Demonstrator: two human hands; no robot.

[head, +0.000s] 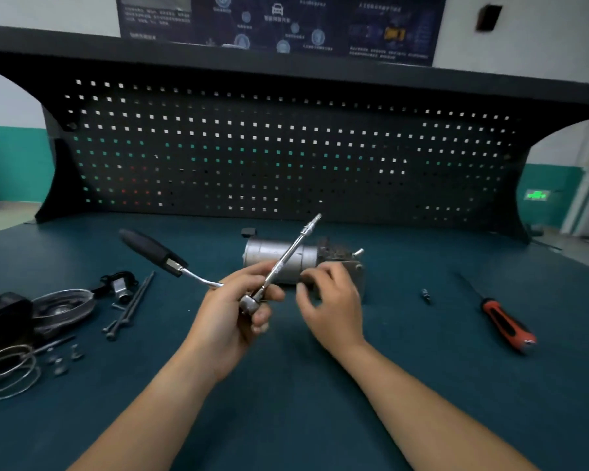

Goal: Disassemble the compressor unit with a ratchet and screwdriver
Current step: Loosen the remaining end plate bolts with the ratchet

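The compressor unit (pixel 279 254) lies on its side at the centre of the table (pixel 286 396). The left hand (pixel 230 319) grips the ratchet (pixel 170 263) at its head. The right hand (pixel 330 302) hovers just in front of the unit, fingers loosely curled, holding nothing. The screwdriver (pixel 507 324) lies to the right, and 2 long bolts (pixel 130 307) lie to the left.

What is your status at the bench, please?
Left hand grips ratchet at its head, extension fitted. Right hand empty, at compressor. Screwdriver lies idle, right. Nothing in the way.
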